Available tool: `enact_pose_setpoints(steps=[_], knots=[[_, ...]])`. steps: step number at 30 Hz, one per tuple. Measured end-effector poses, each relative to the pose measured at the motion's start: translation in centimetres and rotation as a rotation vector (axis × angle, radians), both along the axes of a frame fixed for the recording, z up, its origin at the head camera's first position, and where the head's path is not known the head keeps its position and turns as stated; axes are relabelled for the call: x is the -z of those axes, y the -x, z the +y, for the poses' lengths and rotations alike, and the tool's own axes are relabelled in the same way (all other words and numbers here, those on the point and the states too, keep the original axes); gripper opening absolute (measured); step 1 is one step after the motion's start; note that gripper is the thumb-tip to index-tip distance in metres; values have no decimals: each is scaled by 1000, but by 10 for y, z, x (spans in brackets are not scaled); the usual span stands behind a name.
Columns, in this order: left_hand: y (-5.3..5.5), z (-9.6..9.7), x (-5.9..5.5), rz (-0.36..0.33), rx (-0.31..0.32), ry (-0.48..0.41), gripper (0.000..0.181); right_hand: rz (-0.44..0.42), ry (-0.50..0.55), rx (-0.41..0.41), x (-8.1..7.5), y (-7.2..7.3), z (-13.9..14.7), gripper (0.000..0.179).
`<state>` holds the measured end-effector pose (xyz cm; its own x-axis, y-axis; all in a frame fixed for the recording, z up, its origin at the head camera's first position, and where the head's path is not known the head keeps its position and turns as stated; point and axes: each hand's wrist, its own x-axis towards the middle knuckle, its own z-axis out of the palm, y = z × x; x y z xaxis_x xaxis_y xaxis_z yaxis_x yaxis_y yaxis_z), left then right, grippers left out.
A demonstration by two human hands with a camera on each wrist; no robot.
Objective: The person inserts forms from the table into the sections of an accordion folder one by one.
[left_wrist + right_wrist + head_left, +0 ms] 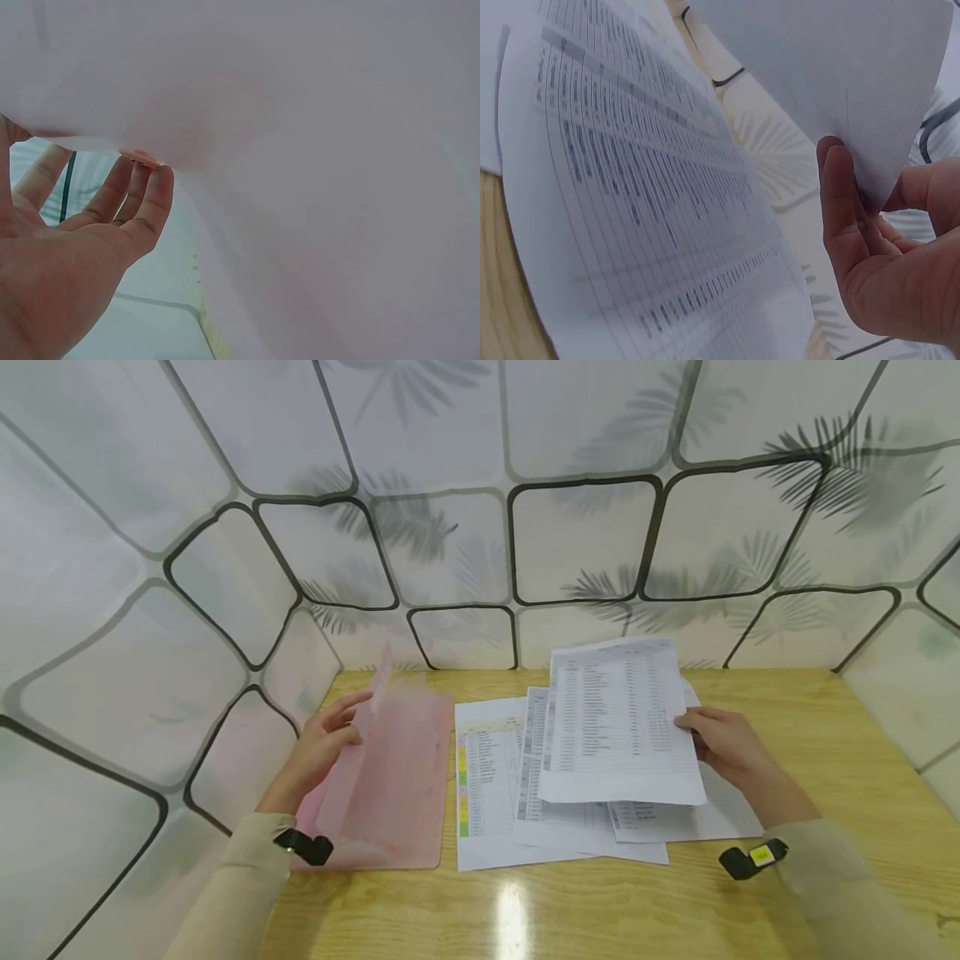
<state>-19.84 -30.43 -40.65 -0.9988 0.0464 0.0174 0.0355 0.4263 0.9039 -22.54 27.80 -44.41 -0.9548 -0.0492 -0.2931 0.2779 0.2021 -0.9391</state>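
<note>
Left grip (322,752) pinches raised cover of thin, translucent pink plastic folder (405,802), rounded corners. Middle: overlapping white paper sheets (487,785) lying flat. Right grip (727,743) pinches right edge of held sheet (622,718), above them. Surface (832,752): glossy yellowish woodgrain; walls (585,543) pale, dark-outlined shapes, leaf print. Held sheet: rectangular, printed table.

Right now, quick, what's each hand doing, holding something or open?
Left hand: closed, holding the raised pink folder cover.
Right hand: closed, holding printed paper by its right edge.
</note>
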Motion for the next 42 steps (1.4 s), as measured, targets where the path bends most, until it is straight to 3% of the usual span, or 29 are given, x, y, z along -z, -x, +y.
enact_pose_setpoints(steps=[25,33,42], knots=[[0,2,0,6,11,6,61,31,129,-65,-23,11,-89,51],[-1,1,1,10,16,9,61,27,122,-73,-25,15,-109,53],[0,2,1,4,21,4,61,32,186,-86,-28,16,-137,49]])
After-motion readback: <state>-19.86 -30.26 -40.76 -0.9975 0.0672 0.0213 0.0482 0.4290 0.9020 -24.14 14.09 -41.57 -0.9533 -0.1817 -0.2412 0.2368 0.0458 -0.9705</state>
